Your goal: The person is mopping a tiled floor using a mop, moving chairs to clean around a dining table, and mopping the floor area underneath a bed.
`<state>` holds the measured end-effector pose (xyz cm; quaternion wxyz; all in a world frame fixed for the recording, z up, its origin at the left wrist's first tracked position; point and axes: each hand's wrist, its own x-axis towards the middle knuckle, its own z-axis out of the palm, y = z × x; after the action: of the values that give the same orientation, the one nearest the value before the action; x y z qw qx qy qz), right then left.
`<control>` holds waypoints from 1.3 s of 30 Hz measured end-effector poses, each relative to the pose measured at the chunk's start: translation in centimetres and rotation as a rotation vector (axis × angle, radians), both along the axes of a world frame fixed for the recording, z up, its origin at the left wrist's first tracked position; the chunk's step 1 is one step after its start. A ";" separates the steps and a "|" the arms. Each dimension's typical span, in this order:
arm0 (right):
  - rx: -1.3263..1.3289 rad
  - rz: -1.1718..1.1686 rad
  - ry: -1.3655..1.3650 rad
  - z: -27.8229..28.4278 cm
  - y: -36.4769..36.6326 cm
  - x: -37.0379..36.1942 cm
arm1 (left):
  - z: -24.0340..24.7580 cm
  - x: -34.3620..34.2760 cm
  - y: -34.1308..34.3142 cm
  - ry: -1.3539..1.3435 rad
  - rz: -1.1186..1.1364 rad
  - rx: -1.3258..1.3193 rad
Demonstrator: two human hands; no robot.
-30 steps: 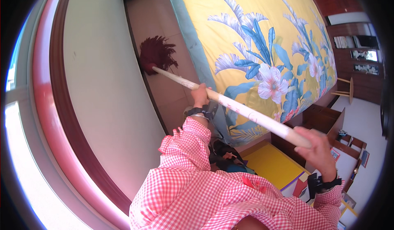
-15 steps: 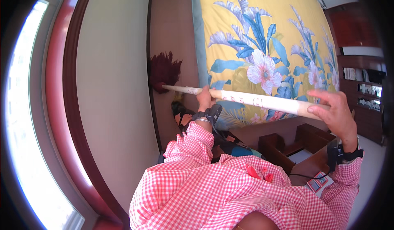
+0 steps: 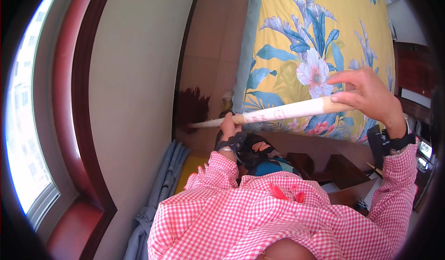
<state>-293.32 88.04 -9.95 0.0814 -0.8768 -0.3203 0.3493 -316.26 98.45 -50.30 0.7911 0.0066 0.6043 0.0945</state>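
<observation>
A broom (image 3: 296, 109) with a long pale handle, partly wrapped in white, lies slanted across my front. Its dark red bristle head (image 3: 193, 104) is down on the floor at the left, between wall and bed. My left hand (image 3: 229, 126) is closed around the lower part of the handle. Up at the top end, my right hand (image 3: 366, 95) holds the handle against the palm, thumb along it and index finger stretched out above. The handle's tip is hidden in that hand. Dark straps circle both wrists.
A bed with a yellow flowered cover (image 3: 278, 37) stands ahead on the right. The plain wall (image 3: 134, 65) and a red-framed window (image 3: 69, 121) are on the left. Grey-blue curtain-like cloth (image 3: 169, 172) bunches by the wall. Low brown wooden furniture (image 3: 350, 169) is near my right arm.
My view has shifted, bringing the grey-blue cloth into sight. My right hand and the handle's top end have risen in the picture; the bristle head sits lower. Both hands keep their hold.
</observation>
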 end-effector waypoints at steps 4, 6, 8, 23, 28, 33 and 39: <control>-0.062 0.117 -0.005 -2.0 3.6 0.3 | -1.9 -2.6 1.6 0.132 0.044 -0.049; -0.049 0.110 -0.030 -2.5 3.8 0.6 | -1.9 -2.2 2.0 0.187 0.073 -0.049; 0.011 0.358 -0.117 -2.2 3.3 0.9 | -0.9 -1.5 2.6 0.182 -0.055 -0.100; -0.085 0.109 -0.391 7.8 0.7 2.1 | 4.3 13.3 2.3 -0.021 -0.165 -0.065; -0.152 -0.068 -0.470 9.9 -1.2 0.0 | 6.4 20.5 0.3 -0.133 -0.195 -0.126; -0.136 -0.072 -0.639 9.8 0.2 -0.1 | 5.8 26.3 0.8 -0.393 -0.143 -0.166; 0.098 0.098 -0.797 11.5 2.7 0.6 | 6.8 29.7 -0.1 -0.482 -0.056 -0.214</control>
<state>-292.69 90.70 1.51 -0.0241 -0.9224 -0.3843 -0.0305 -286.57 98.34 -43.51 0.9107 -0.0830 0.4045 0.0071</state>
